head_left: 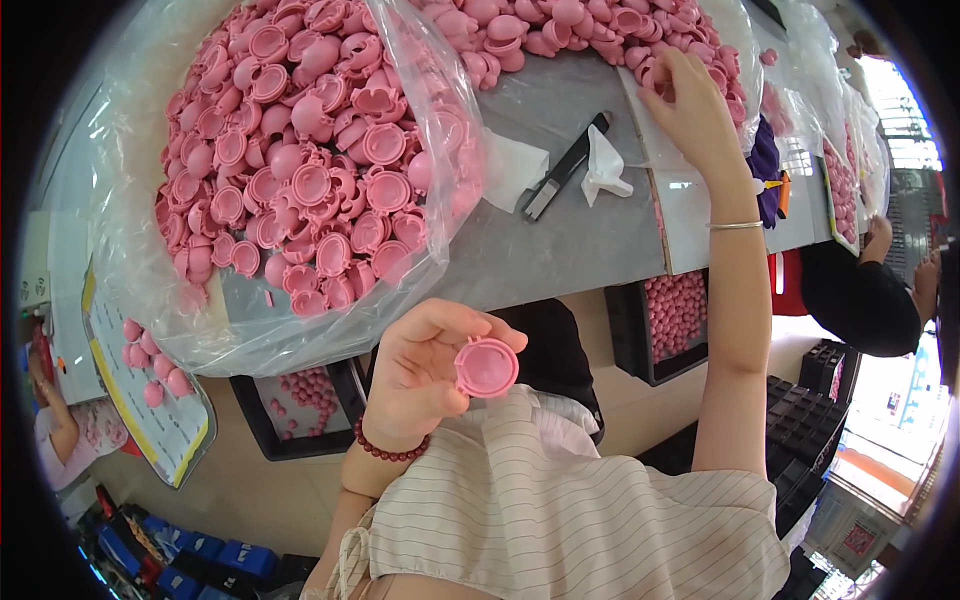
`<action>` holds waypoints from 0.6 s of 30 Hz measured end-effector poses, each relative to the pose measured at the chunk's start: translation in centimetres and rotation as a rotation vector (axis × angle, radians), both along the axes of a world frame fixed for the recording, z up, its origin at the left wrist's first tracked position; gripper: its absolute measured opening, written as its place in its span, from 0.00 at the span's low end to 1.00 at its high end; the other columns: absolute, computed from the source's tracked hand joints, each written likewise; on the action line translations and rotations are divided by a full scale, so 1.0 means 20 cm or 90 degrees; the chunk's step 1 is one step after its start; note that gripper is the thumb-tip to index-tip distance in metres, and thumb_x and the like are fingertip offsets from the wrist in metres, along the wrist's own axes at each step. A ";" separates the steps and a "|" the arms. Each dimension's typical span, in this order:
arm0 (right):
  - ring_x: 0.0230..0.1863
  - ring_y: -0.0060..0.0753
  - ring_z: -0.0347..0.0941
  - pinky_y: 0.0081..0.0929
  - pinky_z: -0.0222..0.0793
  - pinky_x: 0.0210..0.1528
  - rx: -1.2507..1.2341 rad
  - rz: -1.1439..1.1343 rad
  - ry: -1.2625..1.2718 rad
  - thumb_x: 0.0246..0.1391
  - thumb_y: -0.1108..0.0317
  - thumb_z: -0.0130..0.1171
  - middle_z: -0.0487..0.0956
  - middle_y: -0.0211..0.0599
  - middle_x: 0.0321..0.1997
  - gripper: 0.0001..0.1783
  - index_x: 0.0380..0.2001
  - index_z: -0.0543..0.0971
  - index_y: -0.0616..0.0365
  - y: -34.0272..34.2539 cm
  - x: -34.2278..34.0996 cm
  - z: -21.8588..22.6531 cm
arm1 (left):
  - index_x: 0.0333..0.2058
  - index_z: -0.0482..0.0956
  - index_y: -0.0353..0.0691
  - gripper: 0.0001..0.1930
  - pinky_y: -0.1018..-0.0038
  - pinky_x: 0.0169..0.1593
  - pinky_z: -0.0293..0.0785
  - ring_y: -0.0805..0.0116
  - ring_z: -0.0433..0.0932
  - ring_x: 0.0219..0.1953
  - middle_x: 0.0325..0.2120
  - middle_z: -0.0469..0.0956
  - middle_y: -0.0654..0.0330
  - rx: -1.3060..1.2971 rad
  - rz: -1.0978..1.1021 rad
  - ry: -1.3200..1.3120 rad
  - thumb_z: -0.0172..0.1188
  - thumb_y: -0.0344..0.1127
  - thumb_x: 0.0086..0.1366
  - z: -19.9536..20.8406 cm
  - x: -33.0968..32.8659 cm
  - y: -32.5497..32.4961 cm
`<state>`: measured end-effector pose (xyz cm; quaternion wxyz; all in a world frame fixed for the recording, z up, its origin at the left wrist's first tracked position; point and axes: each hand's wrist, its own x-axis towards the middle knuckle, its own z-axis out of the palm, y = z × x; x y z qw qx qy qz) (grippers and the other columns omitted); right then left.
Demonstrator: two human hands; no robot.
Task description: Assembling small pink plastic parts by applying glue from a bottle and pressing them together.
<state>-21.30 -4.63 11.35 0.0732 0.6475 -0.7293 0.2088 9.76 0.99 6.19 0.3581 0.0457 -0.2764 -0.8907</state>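
In front of my body, my left hand [425,365] pinches a round pink plastic half-shell [487,367] between thumb and fingers, its hollow ringed side showing. My right arm stretches far forward, and my right hand [688,105] is at the edge of the pink shell heap [560,25] at the back. Its thumb and fingers curl around a pink piece there, partly hidden by the fingers. On the left, a large clear plastic bag [440,150] lies open, full of similar pink shells [290,160], some closed into balls and others hollow.
On the grey table [590,235] lie a black-and-grey tool [568,165], a crumpled white tissue [604,170] and a white sheet [513,170]. Black bins [630,330] with pink pieces stand below. Several pink balls rest on a board [150,400] at left. Other people sit at both sides.
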 end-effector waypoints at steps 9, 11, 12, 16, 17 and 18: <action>0.25 0.14 0.63 0.13 0.58 0.27 0.033 0.134 -0.439 0.39 0.79 0.49 0.66 0.26 0.23 0.07 0.26 0.65 0.62 0.35 0.29 0.07 | 0.39 0.66 0.32 0.22 0.71 0.46 0.66 0.60 0.70 0.44 0.38 0.70 0.47 0.008 0.014 0.023 0.62 0.30 0.44 0.02 0.00 -0.01; 0.25 0.14 0.62 0.12 0.58 0.25 0.247 0.085 -0.424 0.37 0.81 0.46 0.68 0.28 0.26 0.08 0.26 0.66 0.62 0.41 0.42 0.05 | 0.36 0.64 0.37 0.23 0.76 0.25 0.72 0.68 0.73 0.28 0.32 0.70 0.49 -0.025 0.081 -0.108 0.65 0.39 0.44 0.05 -0.02 0.00; 0.25 0.14 0.62 0.12 0.58 0.25 0.252 0.085 -0.426 0.37 0.81 0.46 0.68 0.28 0.26 0.08 0.26 0.66 0.62 0.44 0.43 0.03 | 0.36 0.64 0.37 0.23 0.76 0.25 0.72 0.68 0.73 0.28 0.32 0.70 0.49 -0.021 0.082 -0.110 0.65 0.39 0.44 0.06 -0.03 0.00; 0.25 0.17 0.64 0.12 0.57 0.22 0.166 0.107 -0.386 0.34 0.82 0.49 0.69 0.31 0.29 0.12 0.28 0.69 0.61 0.45 0.43 -0.03 | 0.36 0.64 0.34 0.24 0.76 0.29 0.73 0.66 0.74 0.31 0.34 0.70 0.47 -0.025 0.076 -0.153 0.64 0.39 0.44 0.06 -0.04 -0.01; 0.24 0.18 0.65 0.13 0.57 0.22 0.101 0.114 -0.279 0.33 0.82 0.50 0.70 0.32 0.30 0.13 0.28 0.69 0.61 0.44 0.43 -0.03 | 0.37 0.64 0.34 0.24 0.76 0.30 0.74 0.66 0.73 0.33 0.35 0.70 0.46 -0.038 0.074 -0.154 0.65 0.38 0.44 0.05 -0.04 -0.01; 0.24 0.18 0.65 0.13 0.57 0.22 0.102 0.113 -0.281 0.33 0.82 0.50 0.70 0.32 0.30 0.13 0.28 0.69 0.61 0.44 0.44 -0.04 | 0.37 0.64 0.34 0.24 0.76 0.30 0.74 0.66 0.73 0.33 0.35 0.70 0.46 -0.037 0.072 -0.155 0.65 0.38 0.44 0.05 -0.04 -0.01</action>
